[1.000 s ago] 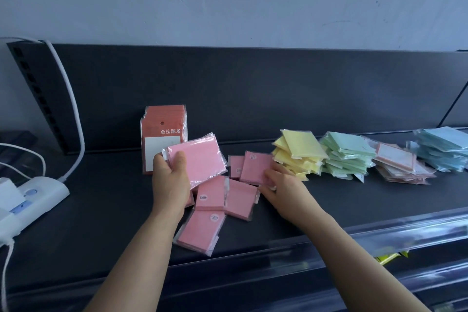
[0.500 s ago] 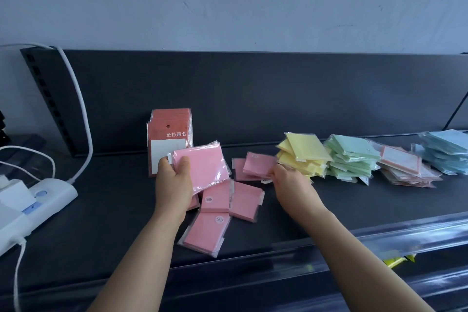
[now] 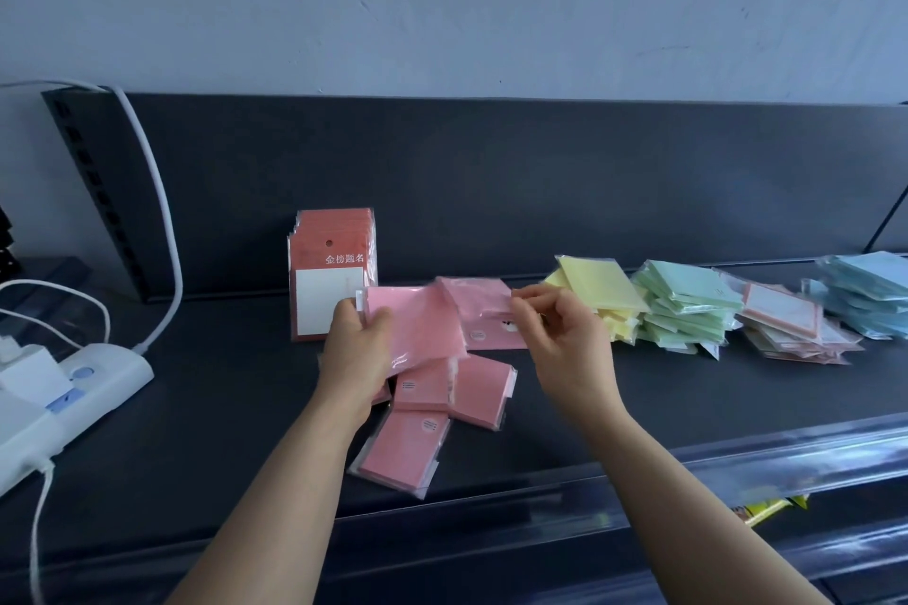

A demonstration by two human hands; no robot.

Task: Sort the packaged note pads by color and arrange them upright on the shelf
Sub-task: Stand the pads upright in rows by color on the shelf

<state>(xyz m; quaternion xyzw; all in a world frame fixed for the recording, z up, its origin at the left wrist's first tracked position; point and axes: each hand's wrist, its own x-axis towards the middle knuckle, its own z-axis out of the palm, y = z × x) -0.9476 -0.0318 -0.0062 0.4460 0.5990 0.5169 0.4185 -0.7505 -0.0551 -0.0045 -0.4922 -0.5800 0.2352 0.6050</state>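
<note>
Nearest, I'm seeing loose pads lying flat on the shelf. The left hand is gripping a pink stack, hiding pads beneath. The right hand is pinching a blurred pink pad. Behind, red pads are standing upright.

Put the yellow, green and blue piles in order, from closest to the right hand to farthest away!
Starting from the right hand:
1. yellow pile, just behind the hand's fingers.
2. green pile, next along to the right.
3. blue pile, at the far right end of the shelf.
</note>
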